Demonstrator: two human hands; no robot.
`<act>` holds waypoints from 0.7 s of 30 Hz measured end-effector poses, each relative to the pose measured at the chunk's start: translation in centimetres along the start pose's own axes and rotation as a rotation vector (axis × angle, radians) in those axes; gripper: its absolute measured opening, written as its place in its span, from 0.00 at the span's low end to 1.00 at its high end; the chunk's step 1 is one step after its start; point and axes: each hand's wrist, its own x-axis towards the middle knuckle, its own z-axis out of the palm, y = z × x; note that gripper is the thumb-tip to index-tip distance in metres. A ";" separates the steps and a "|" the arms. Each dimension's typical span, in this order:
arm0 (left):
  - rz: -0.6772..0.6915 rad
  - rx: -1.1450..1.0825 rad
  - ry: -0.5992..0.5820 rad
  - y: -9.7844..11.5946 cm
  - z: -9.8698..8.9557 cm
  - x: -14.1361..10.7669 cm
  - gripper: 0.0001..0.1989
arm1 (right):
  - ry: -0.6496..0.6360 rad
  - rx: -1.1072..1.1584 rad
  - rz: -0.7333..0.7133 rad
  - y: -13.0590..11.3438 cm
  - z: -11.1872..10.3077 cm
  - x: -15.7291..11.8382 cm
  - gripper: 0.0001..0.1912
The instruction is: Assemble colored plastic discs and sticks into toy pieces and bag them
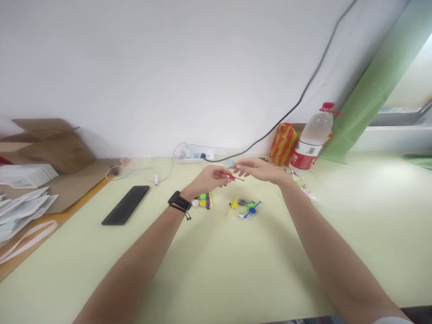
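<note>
My left hand (213, 177), with a black watch on its wrist, pinches a small red plastic piece (236, 177) that has a thin rod pointing right. Just beside it, my right hand (254, 169) hovers with its fingers apart and curved toward the red piece. On the table below lie two groups of small parts. One group (203, 203) has white, green and yellow discs beside thin coloured sticks. The other holds a yellow piece (234, 204) and a blue piece (252, 210) with rods, and some green and dark discs, on a clear bag.
A black phone (126, 205) lies left on the pale green table (216, 279). A power strip (194, 155) and cables run along the wall. A large water bottle (312, 139) and a striped bag (283, 145) stand back right; a cardboard box (57, 146) and papers are far left.
</note>
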 end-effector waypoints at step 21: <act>0.056 0.161 0.051 -0.8 -1.6 -0.3 0.14 | 0.161 0.590 0.106 2.8 7.6 4.3 0.08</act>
